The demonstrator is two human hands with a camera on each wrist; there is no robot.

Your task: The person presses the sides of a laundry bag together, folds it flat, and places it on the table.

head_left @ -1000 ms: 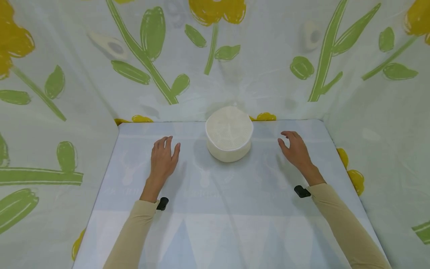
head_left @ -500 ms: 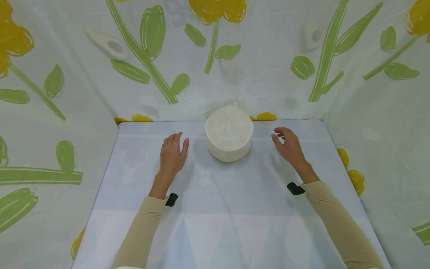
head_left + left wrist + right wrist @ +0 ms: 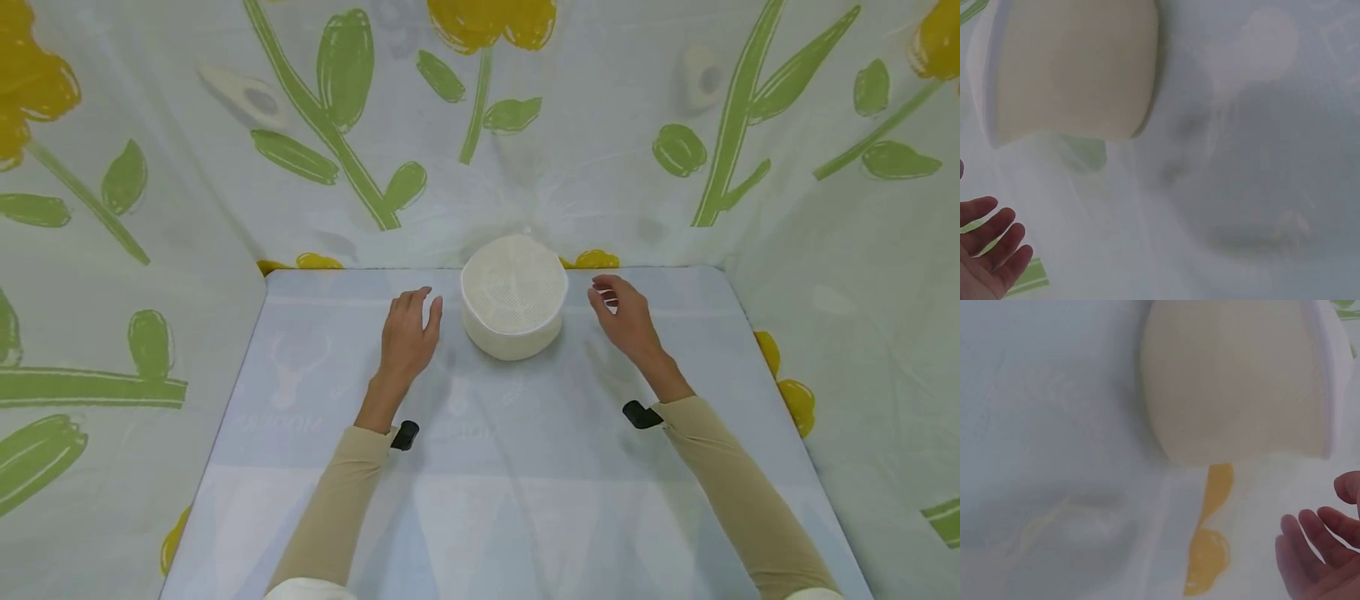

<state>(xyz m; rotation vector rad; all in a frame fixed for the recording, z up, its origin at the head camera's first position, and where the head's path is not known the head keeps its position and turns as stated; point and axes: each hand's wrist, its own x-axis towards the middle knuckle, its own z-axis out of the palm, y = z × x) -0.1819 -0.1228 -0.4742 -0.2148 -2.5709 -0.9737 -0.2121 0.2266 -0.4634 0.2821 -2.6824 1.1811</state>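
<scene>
A round cream-coloured container with a mesh-like top and a white rim, like a laundry wash bag point(image 3: 513, 287), stands near the back edge of the table. My left hand point(image 3: 408, 337) hovers to its left, fingers relaxed and apart from it. On the other side my right hand point(image 3: 628, 323) hangs with fingers loosely bent, its fingertips a short way off the bag. Both wrist views show the bag's plain side wall point(image 3: 1072, 69) with the fingers below it, holding nothing.
The table point(image 3: 480, 433) has a pale blue and white patterned cloth. Curtains with green stems and yellow flowers enclose it at the back point(image 3: 585, 192), left and right. A small black device point(image 3: 406, 434) sits at the left wrist, another point(image 3: 642, 414) at the right.
Both hands have moved inward and slightly forward, closing in on the bag from either side. The bag has stayed in place.
</scene>
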